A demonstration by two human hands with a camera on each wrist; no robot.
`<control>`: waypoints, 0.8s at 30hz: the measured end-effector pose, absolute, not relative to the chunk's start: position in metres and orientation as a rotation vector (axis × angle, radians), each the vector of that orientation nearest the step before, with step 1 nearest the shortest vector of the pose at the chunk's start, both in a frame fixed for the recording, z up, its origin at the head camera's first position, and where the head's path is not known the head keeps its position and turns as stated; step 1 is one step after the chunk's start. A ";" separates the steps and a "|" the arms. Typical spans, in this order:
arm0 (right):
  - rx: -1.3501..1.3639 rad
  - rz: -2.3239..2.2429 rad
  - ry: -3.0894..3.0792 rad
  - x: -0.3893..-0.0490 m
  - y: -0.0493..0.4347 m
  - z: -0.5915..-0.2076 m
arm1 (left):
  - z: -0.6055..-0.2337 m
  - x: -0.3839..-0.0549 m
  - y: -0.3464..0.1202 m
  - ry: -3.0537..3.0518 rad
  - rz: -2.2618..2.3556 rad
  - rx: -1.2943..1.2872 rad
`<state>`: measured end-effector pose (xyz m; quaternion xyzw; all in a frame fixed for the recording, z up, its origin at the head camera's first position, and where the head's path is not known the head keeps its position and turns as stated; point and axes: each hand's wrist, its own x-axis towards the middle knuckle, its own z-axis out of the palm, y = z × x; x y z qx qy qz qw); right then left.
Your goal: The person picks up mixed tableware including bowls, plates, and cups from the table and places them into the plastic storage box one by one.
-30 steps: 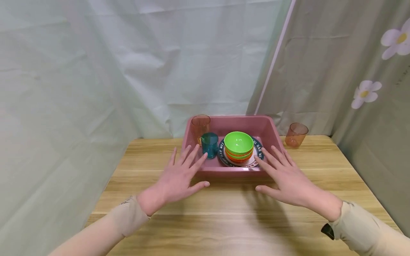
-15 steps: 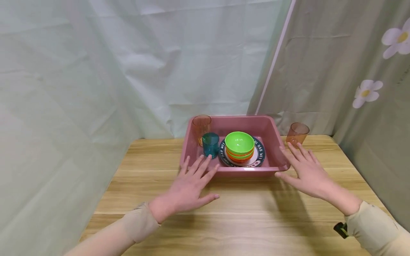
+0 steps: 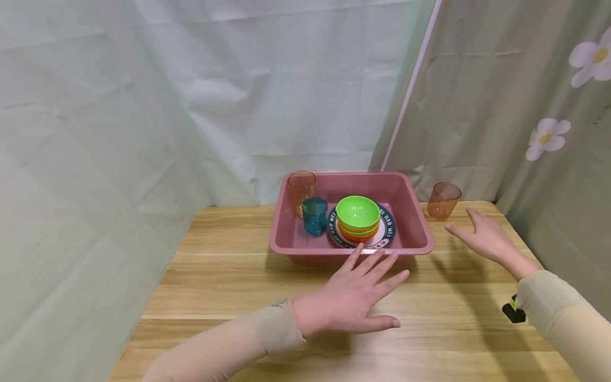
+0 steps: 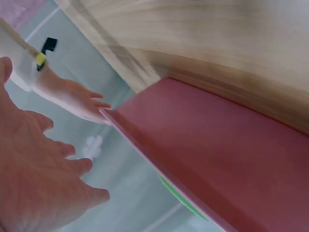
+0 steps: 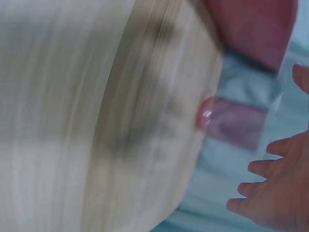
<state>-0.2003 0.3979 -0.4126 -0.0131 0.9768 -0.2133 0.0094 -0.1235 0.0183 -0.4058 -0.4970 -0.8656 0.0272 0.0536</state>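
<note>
My left hand [image 3: 350, 297] hovers over the table in front of a pink basin [image 3: 281, 241], its fingers spread and holding nothing. To the right, my right hand [image 3: 487, 239] reaches over the table toward a translucent orange cup [image 3: 443, 202] that stands outside the basin. That hand is empty too, fingers extended in the right wrist view, with the cup apart from the fingertips. Inside the basin, a stack of green and orange bowls [image 3: 358, 213] sits on a dark-rimmed plate [image 3: 389, 233]. Left of the plate are a teal cup [image 3: 315, 217] and a taller translucent orange cup [image 3: 300, 185].
The wooden table [image 3: 229, 276] carries the basin at its back edge, close to a pale curtain [image 3: 296, 95]. Another curtain with white flowers [image 3: 546, 139] hangs along the right side.
My right hand has moved right, from over the basin's front toward the lone orange cup. My left hand has shifted right and closer to me. The basin and dishes stay in place.
</note>
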 end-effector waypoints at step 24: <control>0.286 -1.206 2.782 -0.266 0.400 -0.437 | -0.432 -0.116 0.050 -2.711 0.218 -1.543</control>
